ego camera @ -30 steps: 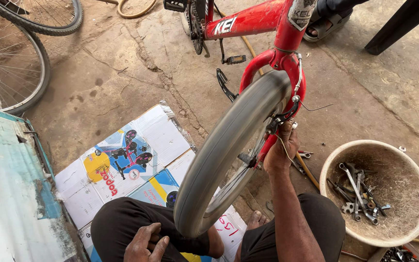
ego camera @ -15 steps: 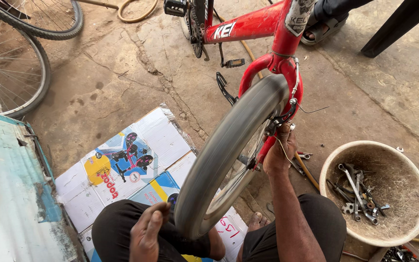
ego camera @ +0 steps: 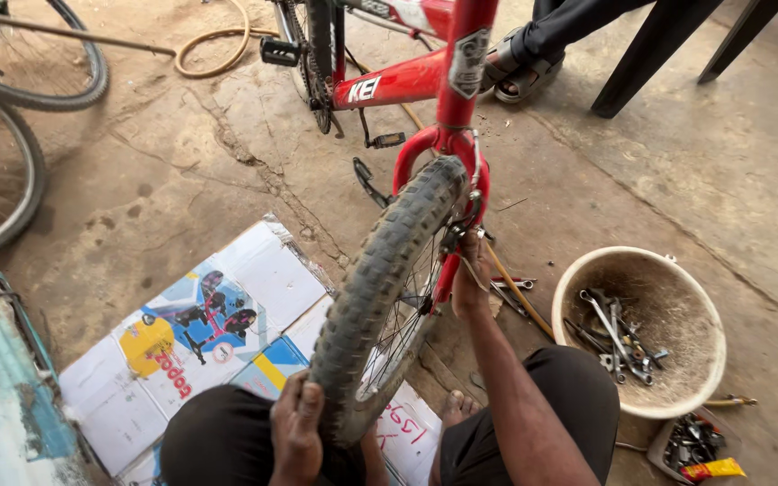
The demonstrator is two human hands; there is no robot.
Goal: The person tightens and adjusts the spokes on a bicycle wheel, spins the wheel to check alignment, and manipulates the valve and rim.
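Tyre (ego camera: 380, 288), left hand (ego camera: 296, 427) now gripping it

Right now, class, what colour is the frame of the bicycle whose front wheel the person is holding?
Bright red: the bicycle frame shows it best in the head view.

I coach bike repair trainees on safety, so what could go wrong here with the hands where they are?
The right hand sits at the hub beside the spokes; if the front wheel turns, fingers could get pinched. The left hand grips the knobby tyre near the bare foot, which the wheel might strike. Loose wrenches lie on the floor close by, a possible slipping hazard.
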